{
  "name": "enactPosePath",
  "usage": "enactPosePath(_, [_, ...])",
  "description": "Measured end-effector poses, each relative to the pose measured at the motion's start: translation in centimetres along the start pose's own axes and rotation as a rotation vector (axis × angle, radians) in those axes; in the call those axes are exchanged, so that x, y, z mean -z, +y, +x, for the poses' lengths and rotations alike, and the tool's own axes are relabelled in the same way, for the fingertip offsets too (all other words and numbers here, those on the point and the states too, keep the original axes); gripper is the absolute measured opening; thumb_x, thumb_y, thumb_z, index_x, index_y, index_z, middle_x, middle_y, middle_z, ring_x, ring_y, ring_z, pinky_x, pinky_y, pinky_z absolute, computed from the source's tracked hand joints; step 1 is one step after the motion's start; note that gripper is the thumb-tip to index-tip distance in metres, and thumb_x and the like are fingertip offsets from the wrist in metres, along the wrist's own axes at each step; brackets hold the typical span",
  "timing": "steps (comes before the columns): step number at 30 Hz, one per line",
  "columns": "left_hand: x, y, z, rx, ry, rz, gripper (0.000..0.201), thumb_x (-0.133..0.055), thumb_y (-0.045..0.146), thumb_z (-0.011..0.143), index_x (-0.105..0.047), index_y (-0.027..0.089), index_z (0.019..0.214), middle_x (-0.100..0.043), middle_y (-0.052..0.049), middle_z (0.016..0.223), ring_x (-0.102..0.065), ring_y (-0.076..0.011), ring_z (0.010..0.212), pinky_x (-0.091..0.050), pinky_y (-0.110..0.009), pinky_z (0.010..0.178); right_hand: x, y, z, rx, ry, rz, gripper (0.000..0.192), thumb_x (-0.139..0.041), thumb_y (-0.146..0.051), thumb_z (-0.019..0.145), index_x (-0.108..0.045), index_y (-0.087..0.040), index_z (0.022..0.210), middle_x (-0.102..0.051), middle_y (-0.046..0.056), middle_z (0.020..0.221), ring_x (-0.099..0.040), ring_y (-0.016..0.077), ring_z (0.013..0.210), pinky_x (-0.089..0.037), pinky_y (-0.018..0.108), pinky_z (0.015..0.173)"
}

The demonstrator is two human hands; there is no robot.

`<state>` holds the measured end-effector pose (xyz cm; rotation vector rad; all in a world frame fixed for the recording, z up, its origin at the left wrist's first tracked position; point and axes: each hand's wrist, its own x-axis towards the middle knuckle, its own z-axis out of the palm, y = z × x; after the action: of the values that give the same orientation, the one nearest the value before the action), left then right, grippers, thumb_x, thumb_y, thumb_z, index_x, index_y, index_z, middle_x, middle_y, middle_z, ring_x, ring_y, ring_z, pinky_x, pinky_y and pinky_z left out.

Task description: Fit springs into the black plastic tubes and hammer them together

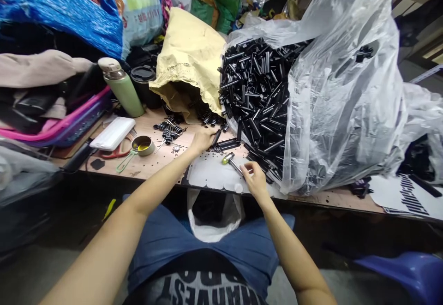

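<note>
My left hand is closed on a short black tube at the middle of the bench. Just right of it, several more black tubes lie side by side. My right hand grips the metal handle of a small hammer, whose head has a yellow-green face and points left. The hammer is over a pale sheet at the bench's front edge. Tiny dark bits are scattered around the sheet and my left hand.
A clear plastic bag spills black tubes. Beside it are a yellow sack and several black spring-like parts with metal rods. Leftward stand a metal cup, white box, green bottle and pink-rimmed basket.
</note>
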<state>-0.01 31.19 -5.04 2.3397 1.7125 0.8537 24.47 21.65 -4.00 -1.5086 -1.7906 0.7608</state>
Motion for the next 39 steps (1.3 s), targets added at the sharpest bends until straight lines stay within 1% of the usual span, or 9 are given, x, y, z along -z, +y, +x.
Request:
enactPosePath(3, [0.3,3.1,-3.3,-0.231,0.191,-0.165,0.02,-0.05,0.018,0.09,-0.07,0.014,0.089,-0.069,-0.008,0.079,-0.062,-0.018,0.074,-0.047,-0.032,0.07,-0.9,-2.1,1.2,-0.255,-0.245,0.657,0.066,-0.039,-0.077,0.079,-0.054,-0.022,0.111,-0.065,0.011,0.108,-0.063,0.025,0.099,-0.05,0.041,0.085])
enactPosePath(6, [0.4,5.7,-6.0,-0.358,0.342,-0.151,0.017,-0.051,0.017,0.09,-0.068,0.015,0.091,-0.069,-0.008,0.08,-0.062,-0.0186,0.079,-0.047,-0.034,0.073,-2.2,-3.8,1.9,-0.359,-0.47,0.984,0.078,-0.04,-0.084,0.072,-0.055,-0.021,0.116,-0.067,0.011,0.111,-0.063,0.0246,0.105,-0.046,0.042,0.095])
enactPosePath(12, [0.8,5.8,-7.7,-0.37,0.326,-0.206,0.019,-0.052,0.018,0.088,-0.065,0.016,0.101,-0.069,-0.009,0.086,-0.063,-0.0196,0.085,-0.048,-0.036,0.079,-4.0,-3.9,2.0,-0.315,-0.395,1.074,0.067,-0.065,-0.071,0.065,-0.058,-0.024,0.112,-0.067,0.007,0.109,-0.063,0.0246,0.105,-0.044,0.045,0.1])
enactPosePath(15, [1.2,3.4,-5.2,-0.221,0.295,-0.286,0.036,-0.053,0.023,0.085,-0.056,0.014,0.121,-0.064,-0.013,0.11,-0.059,-0.0235,0.102,-0.047,-0.04,0.089,-4.0,-2.8,0.9,-0.248,-0.316,0.915,0.07,-0.071,-0.069,0.059,-0.055,-0.024,0.111,-0.063,0.008,0.111,-0.062,0.027,0.107,-0.045,0.048,0.099])
enactPosePath(19, [0.6,-1.1,2.5,0.225,0.29,-0.139,0.039,-0.047,0.017,0.085,-0.052,0.009,0.123,-0.058,-0.018,0.117,-0.053,-0.0272,0.11,-0.043,-0.042,0.097,-3.4,-0.9,-1.8,-0.018,-0.3,0.257,0.097,-0.085,-0.06,0.041,-0.048,-0.022,0.123,-0.049,0.014,0.129,-0.048,0.0321,0.123,-0.042,0.051,0.102])
enactPosePath(26, [-1.7,-3.9,12.1,0.457,-0.054,0.098,0.05,-0.041,0.002,0.082,-0.04,0.007,0.132,-0.054,-0.025,0.118,-0.052,-0.0324,0.114,-0.043,-0.043,0.093,-2.3,2.4,-1.4,0.232,-0.226,-0.28,0.11,-0.082,-0.064,0.045,-0.043,-0.015,0.134,-0.042,0.02,0.133,-0.042,0.0365,0.126,-0.037,0.052,0.108])
enactPosePath(31, [-1.2,-4.3,10.2,0.437,-0.037,-0.13,0.066,-0.053,0.004,0.076,-0.034,0.011,0.139,-0.058,-0.021,0.115,-0.057,-0.0312,0.11,-0.043,-0.042,0.094,-1.4,3.6,0.9,0.233,-0.16,-0.366,0.108,-0.082,-0.062,0.048,-0.042,-0.015,0.136,-0.042,0.02,0.132,-0.041,0.0369,0.125,-0.037,0.054,0.107])
enactPosePath(35, [0.3,-3.6,4.9,0.604,0.094,-0.849,0.054,-0.052,0.018,0.08,-0.038,0.017,0.133,-0.062,-0.008,0.098,-0.062,-0.015,0.068,-0.051,-0.03,0.065,-1.3,3.6,1.1,0.226,-0.179,-0.368,0.097,-0.081,-0.061,0.051,-0.047,-0.016,0.131,-0.04,0.02,0.134,-0.04,0.0373,0.126,-0.036,0.056,0.106])
enactPosePath(39, [1.9,-0.6,-1.1,0.66,0.126,-1.405,0.036,-0.05,0.041,0.085,-0.051,0.017,0.112,-0.057,0.0,0.076,-0.044,-0.0056,0.041,-0.034,-0.018,0.037,-1.4,2.4,0.7,0.267,-0.173,-0.27,0.101,-0.081,-0.058,0.054,-0.039,-0.018,0.137,-0.036,0.019,0.138,-0.034,0.0368,0.132,-0.031,0.056,0.11])
